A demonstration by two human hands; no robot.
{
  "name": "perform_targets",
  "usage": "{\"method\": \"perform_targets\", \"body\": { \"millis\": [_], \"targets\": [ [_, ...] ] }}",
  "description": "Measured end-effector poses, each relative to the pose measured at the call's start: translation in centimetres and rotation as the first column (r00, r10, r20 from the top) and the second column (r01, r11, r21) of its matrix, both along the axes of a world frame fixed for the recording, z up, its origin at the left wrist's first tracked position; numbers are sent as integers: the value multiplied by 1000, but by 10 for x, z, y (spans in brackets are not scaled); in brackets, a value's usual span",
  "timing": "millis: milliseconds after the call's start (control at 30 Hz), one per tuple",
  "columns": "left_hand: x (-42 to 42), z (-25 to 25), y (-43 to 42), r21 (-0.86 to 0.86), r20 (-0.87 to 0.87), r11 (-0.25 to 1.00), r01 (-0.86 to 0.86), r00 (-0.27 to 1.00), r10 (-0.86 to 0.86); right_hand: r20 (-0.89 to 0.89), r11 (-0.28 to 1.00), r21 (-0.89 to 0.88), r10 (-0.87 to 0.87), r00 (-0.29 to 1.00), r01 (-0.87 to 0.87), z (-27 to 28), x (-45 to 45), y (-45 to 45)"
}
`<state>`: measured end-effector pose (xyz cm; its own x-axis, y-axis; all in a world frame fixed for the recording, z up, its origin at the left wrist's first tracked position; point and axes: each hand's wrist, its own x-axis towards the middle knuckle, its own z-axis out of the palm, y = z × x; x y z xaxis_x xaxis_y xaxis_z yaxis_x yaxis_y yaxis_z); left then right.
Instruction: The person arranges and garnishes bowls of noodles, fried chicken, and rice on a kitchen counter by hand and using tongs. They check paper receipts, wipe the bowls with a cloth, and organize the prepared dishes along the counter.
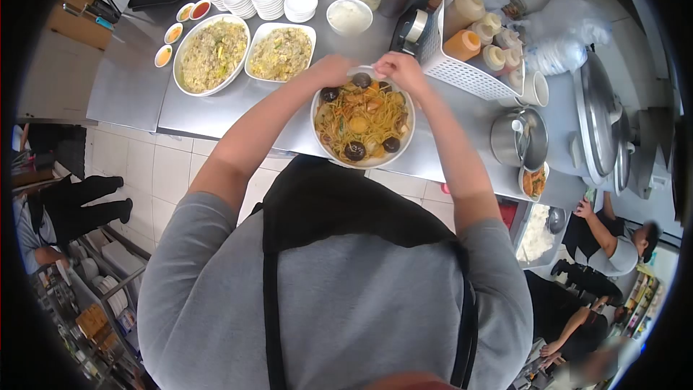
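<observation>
A large white bowl (315, 124) of yellow noodles (361, 119) with dark mushrooms stands at the counter's front edge. My left hand (333, 71) is at the bowl's far left rim, its fingers smeared by motion. At the far right rim my right hand (399, 70) is closed, fingers pinched together. Something small and white shows between the hands along the rim; I cannot make out what it is. Left of the bowl are an oval dish of fried rice (211, 56) and a squarer dish of fried rice (280, 52).
Stacked small white dishes (268, 1), sauce dishes (173, 33) and a bowl of white powder or grains (349, 17) stand behind. To the right are a white basket (462, 72) of squeeze bottles, a metal pot (509, 139) and a large lidded vessel (599, 115). Other people work at both sides.
</observation>
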<state>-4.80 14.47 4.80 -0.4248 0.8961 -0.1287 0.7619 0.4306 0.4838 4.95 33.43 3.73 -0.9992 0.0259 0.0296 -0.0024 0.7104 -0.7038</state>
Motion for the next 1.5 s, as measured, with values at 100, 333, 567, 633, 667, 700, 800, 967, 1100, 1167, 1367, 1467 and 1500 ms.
{"method": "perform_targets", "body": {
  "millis": [100,333,567,633,667,700,800,967,1100,1167,1367,1467,1500],
  "targets": [
    [-4,-1,-1,-30,-17,999,32,999,-32,-104,950,312,55,993,-20,17,-3,-17],
    [-1,6,-4,-129,-24,992,7,1000,-10,-29,822,569,-9,1000,23,15,13,-20],
    [-3,2,-4,-145,-9,989,21,1000,-22,8,830,516,-249,968,210,4,56,-14],
    [-4,-3,-2,-141,11,990,14,1000,-12,-41,839,429,-352,935,335,-2,69,-16],
    [-3,-3,-2,-154,11,988,-13,1000,15,-42,837,428,-358,933,340,-1,73,-19],
    [-2,-2,-2,-167,11,985,-38,999,41,-58,806,436,-419,906,400,0,79,-23],
    [5,6,-6,-152,77,985,-82,993,95,-76,745,484,-486,871,458,-2,91,-25],
    [19,3,-21,-73,81,985,-153,984,159,-19,702,550,-531,847,452,-2,105,-26],
    [28,-10,-27,-45,45,972,-230,972,232,139,719,538,-592,794,441,18,117,-27],
    [32,-7,-31,-64,56,969,-240,968,244,184,751,494,-583,792,438,29,124,-10],
    [30,11,-38,-82,-31,964,-255,967,253,-9,582,82,-811,585,809,44,169,40],
    [31,29,-28,-28,-110,966,-256,962,251,-394,382,572,-648,652,726,-33,170,47],
    [29,30,-23,13,-151,972,-233,961,232,-526,142,774,-399,751,617,-60,166,46]
  ]
}}
